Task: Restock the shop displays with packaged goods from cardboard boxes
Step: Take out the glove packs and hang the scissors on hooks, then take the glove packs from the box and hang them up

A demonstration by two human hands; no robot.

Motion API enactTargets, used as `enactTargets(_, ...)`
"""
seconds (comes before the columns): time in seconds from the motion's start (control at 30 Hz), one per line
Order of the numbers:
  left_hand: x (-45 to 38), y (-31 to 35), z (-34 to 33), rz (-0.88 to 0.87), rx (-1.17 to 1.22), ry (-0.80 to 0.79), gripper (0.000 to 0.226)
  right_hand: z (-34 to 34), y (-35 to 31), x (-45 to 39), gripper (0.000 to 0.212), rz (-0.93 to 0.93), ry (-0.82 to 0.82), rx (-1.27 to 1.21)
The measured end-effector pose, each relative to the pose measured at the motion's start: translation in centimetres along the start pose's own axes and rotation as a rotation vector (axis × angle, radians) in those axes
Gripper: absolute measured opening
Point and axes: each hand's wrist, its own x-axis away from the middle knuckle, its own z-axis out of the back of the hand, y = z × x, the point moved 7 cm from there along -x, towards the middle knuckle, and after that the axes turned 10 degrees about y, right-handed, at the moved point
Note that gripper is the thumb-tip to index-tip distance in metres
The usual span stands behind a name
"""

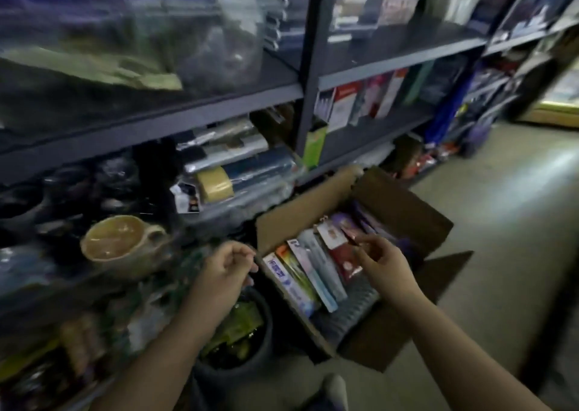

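Observation:
An open cardboard box (404, 210) stands on the floor beside the shelving, filled with upright packaged goods: long toothpaste-like cartons (300, 282) at its left and red and purple packs (343, 254) further right. My right hand (380, 261) hovers over the box with fingers curled, its fingertips touching the red packs; a firm grip cannot be made out. Just left of the box edge, my left hand (228, 265) is loosely curled and holds nothing.
Dark metal shelves (150, 125) fill the left and back, packed with wrapped goods, a tan ceramic cup (120, 243) and boxed items (360, 100). A dark round tub (247, 344) of green packets sits below my left arm. The floor aisle (507, 210) runs to the right.

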Motion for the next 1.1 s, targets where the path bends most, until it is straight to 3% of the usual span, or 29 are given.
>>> enactTargets(0.27, -5.8, -2.8, -15.2, 0.092, -0.096, -0.071, 0.019, 3.5, 11.2, -10.3, 0.025, -0.163, -0.102, 0.191)
enactTargets(0.43, -9.4, -7.3, -24.9, 0.313, -0.14, -0.11, 0.016, 2.9, 16.3, -18.1, 0.033, -0.111, -0.212, 0.414)
enactTargets(0.53, -10.9, -9.8, -29.4, 0.413, -0.174, -0.091, 0.011, 2.4, 18.8, -22.2, 0.048, -0.052, -0.245, 0.542)
enactTargets(0.63, -12.2, -11.6, -33.1, 0.481, -0.177, -0.076, 0.008, 1.4, 20.6, -25.1, 0.059, -0.063, -0.311, 0.62)
enactTargets(0.83, -14.6, -15.3, -39.0, 0.616, -0.107, -0.043, 0.029, -3.2, 25.7, -26.6, 0.068, -0.158, -0.542, 0.716)
enactTargets(0.97, -15.4, -17.2, -41.6, 0.678, -0.02, -0.036, 0.031, -5.0, 27.3, -27.4, 0.095, -0.148, -0.559, 0.761)
enactTargets(1.03, -16.0, -17.8, -42.5, 0.689, 0.014, -0.028, 0.028, -5.4, 27.9, -27.8, 0.088, -0.158, -0.536, 0.747)
enactTargets(1.1, -16.8, -18.0, -43.2, 0.673, 0.026, -0.025, 0.017, -5.3, 27.8, -28.4, 0.062, -0.108, -0.507, 0.777)
